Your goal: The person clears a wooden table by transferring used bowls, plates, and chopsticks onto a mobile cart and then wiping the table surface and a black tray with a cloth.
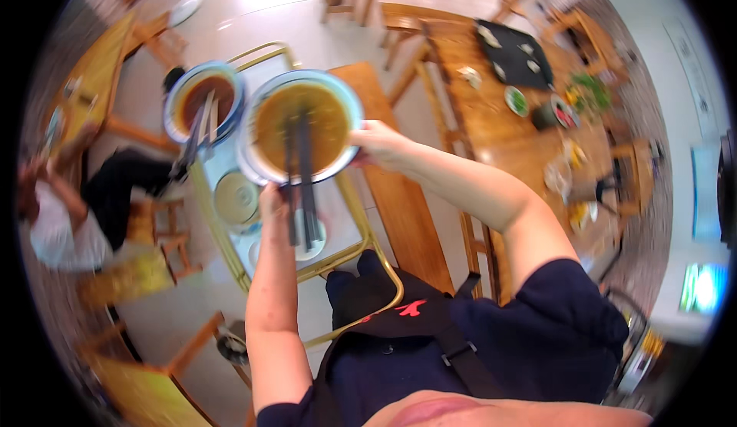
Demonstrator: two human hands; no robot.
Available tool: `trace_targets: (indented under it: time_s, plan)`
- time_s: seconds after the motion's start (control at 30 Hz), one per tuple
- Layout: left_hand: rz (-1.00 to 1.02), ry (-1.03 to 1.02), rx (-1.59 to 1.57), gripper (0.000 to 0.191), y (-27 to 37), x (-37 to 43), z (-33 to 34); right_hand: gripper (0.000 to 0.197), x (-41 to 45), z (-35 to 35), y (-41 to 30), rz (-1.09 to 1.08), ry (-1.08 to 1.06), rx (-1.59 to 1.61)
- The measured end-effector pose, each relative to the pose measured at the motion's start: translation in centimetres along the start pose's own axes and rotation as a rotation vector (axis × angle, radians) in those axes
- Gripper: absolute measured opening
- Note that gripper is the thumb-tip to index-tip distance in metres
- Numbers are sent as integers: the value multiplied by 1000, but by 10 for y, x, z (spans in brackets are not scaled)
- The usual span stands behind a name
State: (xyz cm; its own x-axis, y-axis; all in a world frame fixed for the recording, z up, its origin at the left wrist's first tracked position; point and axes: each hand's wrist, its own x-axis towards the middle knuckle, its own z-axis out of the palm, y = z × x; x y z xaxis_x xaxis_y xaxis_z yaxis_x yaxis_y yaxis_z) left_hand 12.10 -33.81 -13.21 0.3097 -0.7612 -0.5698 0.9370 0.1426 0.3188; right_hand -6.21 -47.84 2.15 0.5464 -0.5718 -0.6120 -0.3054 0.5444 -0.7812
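Note:
A large bowl with a pale blue rim (344,94) is held up between both my hands above a serving cart (342,211). It contains brown broth, and dark chopsticks (306,174) lean out over its near edge. My right hand (379,146) grips the bowl's right side. At the near side, my left hand (274,201) supports it from below, its fingers mostly hidden. Just left is a second blue-rimmed bowl (176,92) of reddish-brown liquid, with several chopsticks or utensils (208,117) in it. A shallow beige dish (236,197) and a small white bowl (314,241) sit on the cart.
The cart's gold rail (394,289) curves close to my body. A wooden bench (411,225) and a wooden table (460,99) with a black tray (512,53) stand to the right. On the left, a person (66,220) sits beside another table (95,76).

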Motion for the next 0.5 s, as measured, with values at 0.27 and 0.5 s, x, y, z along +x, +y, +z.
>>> trace_targets:
  time_s: [0.27, 0.5]
  plan:
    - [197, -64, 240, 29, -13, -29, 16, 17, 26, 8, 6, 25, -53, 46]
    - [502, 215, 635, 35, 0, -61, 20, 16, 42, 9, 11, 59, -53, -7]
